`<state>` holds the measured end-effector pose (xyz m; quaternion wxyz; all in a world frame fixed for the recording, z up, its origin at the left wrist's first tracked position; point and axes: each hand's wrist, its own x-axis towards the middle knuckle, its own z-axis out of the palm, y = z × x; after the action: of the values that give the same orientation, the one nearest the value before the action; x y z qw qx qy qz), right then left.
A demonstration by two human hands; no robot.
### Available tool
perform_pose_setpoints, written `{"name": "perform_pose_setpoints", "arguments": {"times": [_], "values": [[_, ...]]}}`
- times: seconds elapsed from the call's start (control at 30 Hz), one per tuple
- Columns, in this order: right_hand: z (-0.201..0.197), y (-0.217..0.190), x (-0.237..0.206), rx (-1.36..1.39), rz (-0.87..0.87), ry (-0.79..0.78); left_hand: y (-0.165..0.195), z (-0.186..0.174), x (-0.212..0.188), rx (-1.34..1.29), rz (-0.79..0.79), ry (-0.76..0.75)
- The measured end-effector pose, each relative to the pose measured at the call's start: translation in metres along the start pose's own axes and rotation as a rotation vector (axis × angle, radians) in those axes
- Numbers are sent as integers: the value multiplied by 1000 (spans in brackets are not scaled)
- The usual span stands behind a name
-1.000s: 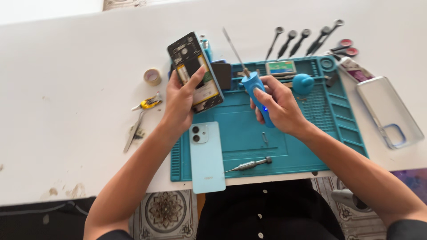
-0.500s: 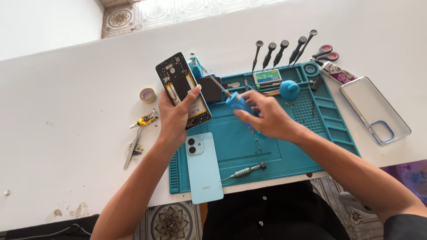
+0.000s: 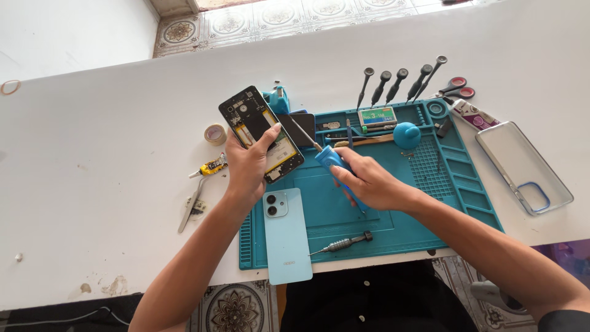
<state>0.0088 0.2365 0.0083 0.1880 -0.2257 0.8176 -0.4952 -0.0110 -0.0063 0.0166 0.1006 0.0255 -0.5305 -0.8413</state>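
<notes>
Left hand (image 3: 247, 167) grips the opened phone (image 3: 261, 134) — long axis slanting up-left; right hand (image 3: 369, 182) wraps a blue-handled screwdriver (image 3: 326, 155), tip toward the phone — green-labelled box (image 3: 377, 116) beyond.

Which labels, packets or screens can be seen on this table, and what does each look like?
Small box: top of the blue mat, flat, rectangular, green and white label.
Flat packet: right of the mat, near the red-handled scissors, white with dark print.
Glue tube: left of the left hand, yellow label.
No lit screen.
</notes>
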Motion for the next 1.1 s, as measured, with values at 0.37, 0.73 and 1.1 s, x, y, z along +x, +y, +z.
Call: {"name": "perform_pose_setpoints", "arguments": {"times": [0.37,0.73,1.1], "values": [[14,1,2,95,70,1,-3,-5,6,-83,-155,62],[13,2,6,23,126,-36,-9,-8,5,65,-153,33],[13,-6,6,-2,157,-67,-12,-8,3,100,-109,6]]}}
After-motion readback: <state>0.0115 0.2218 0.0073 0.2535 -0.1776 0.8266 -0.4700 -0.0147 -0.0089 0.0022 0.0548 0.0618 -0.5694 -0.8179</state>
